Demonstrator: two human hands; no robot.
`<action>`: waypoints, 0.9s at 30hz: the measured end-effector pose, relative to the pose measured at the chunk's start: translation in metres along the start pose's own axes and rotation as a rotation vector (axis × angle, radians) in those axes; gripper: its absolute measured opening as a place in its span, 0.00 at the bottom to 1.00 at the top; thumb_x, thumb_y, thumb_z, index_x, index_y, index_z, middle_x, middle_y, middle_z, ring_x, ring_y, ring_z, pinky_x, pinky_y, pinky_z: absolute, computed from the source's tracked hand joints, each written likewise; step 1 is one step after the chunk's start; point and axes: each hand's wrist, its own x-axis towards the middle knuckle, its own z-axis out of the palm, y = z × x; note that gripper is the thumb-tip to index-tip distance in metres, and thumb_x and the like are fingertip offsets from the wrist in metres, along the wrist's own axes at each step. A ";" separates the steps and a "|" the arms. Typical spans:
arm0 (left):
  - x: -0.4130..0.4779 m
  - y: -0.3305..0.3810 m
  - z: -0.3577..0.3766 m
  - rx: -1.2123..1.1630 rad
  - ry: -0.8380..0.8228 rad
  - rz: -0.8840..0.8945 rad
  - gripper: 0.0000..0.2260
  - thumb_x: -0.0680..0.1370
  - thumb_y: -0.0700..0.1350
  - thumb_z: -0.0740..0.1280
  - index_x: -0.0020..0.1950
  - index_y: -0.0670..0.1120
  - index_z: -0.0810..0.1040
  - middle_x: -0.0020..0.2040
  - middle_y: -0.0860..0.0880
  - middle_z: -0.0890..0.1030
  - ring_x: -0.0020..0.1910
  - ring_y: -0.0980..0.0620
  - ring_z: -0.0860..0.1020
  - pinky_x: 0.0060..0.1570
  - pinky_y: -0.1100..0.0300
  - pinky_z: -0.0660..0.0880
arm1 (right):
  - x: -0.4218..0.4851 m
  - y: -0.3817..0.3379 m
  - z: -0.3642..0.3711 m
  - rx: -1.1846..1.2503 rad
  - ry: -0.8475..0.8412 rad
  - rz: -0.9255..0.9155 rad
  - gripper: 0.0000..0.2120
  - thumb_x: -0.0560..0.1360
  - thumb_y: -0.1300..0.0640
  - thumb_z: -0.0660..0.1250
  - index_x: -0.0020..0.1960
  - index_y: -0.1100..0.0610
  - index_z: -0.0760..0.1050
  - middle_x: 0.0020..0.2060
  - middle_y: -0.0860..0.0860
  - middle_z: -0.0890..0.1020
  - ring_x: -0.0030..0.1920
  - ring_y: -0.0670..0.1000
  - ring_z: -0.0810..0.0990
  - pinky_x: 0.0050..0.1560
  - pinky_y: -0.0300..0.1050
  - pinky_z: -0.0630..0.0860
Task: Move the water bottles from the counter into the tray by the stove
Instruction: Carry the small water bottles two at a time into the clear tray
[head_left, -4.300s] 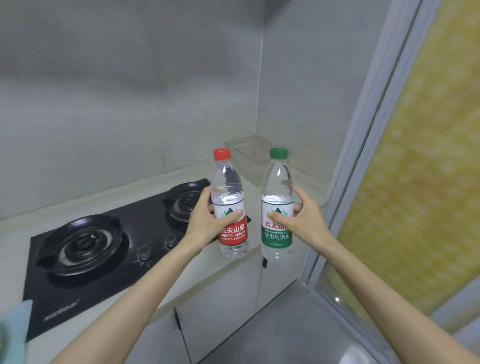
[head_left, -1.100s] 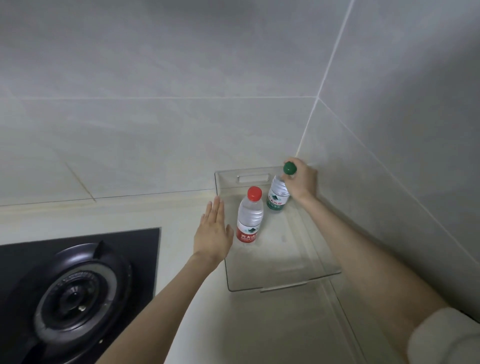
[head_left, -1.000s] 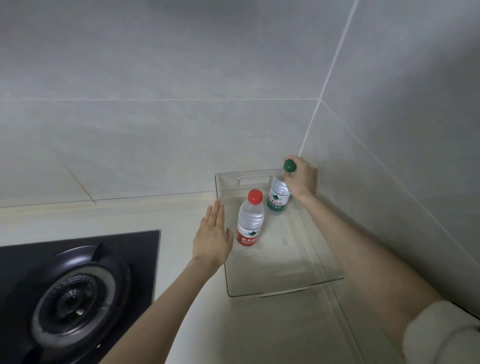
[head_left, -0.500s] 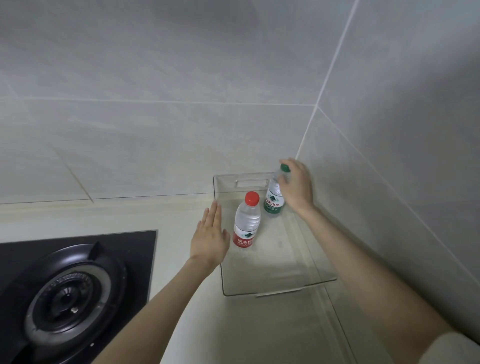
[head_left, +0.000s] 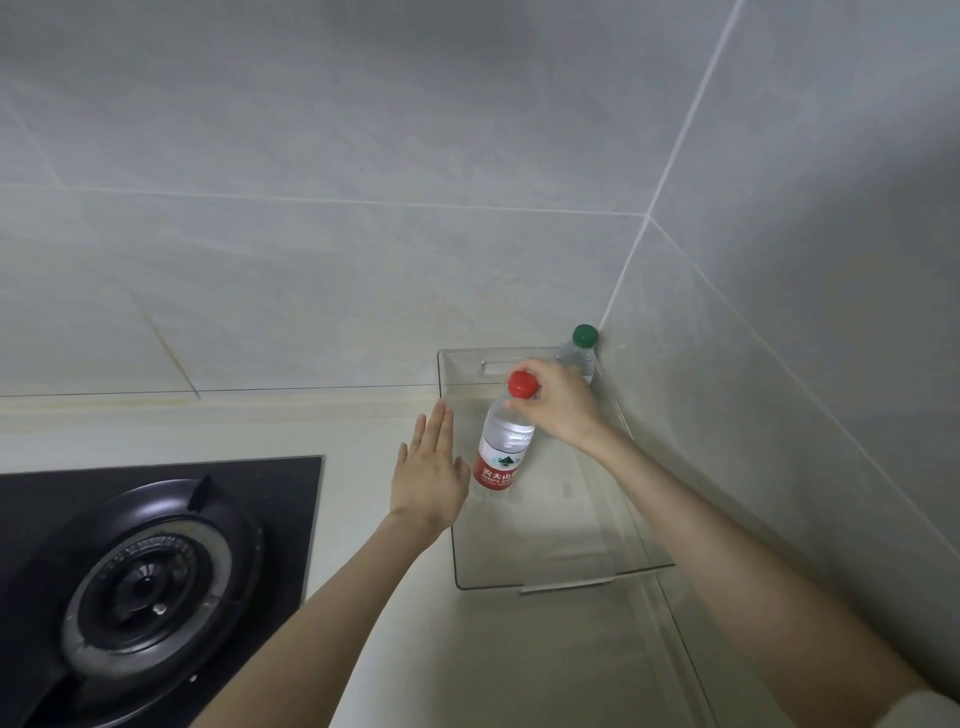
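A clear plastic tray (head_left: 563, 571) lies on the counter in the wall corner, right of the stove. A red-capped water bottle (head_left: 503, 444) with a red label stands upright in the tray's left half. My right hand (head_left: 558, 402) is closed around its neck just under the cap. The green-capped bottle (head_left: 583, 345) stands in the tray's far right corner against the wall, partly hidden behind my right hand. My left hand (head_left: 428, 475) hovers flat with fingers together and extended, just left of the red bottle at the tray's left wall, holding nothing.
A black gas stove (head_left: 150, 577) with a round burner sits at the lower left. Tiled walls close in behind and on the right of the tray. Pale counter (head_left: 363, 431) runs between stove and tray.
My right hand has let go of the green-capped bottle in the far corner and moved left onto the neck of the red-capped bottle. My left hand has stayed beside the tray.
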 end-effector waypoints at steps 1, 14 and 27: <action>0.000 -0.001 0.000 -0.002 0.001 0.000 0.27 0.83 0.47 0.51 0.79 0.47 0.41 0.79 0.53 0.39 0.78 0.52 0.41 0.76 0.51 0.48 | 0.004 0.001 0.000 0.001 0.025 0.018 0.10 0.68 0.60 0.73 0.49 0.55 0.79 0.40 0.47 0.81 0.43 0.48 0.77 0.43 0.38 0.71; 0.001 -0.002 0.004 -0.010 0.018 0.003 0.27 0.83 0.47 0.50 0.79 0.48 0.42 0.79 0.54 0.40 0.78 0.52 0.42 0.76 0.52 0.48 | 0.055 0.022 -0.006 -0.029 0.221 0.189 0.12 0.68 0.59 0.75 0.50 0.55 0.79 0.46 0.54 0.83 0.46 0.55 0.80 0.51 0.48 0.77; -0.001 0.001 -0.009 0.203 -0.067 0.011 0.27 0.83 0.51 0.46 0.78 0.48 0.35 0.78 0.52 0.37 0.78 0.47 0.41 0.75 0.43 0.50 | 0.050 0.017 -0.004 0.154 0.062 0.206 0.27 0.77 0.73 0.55 0.74 0.58 0.63 0.73 0.54 0.67 0.73 0.54 0.66 0.71 0.39 0.59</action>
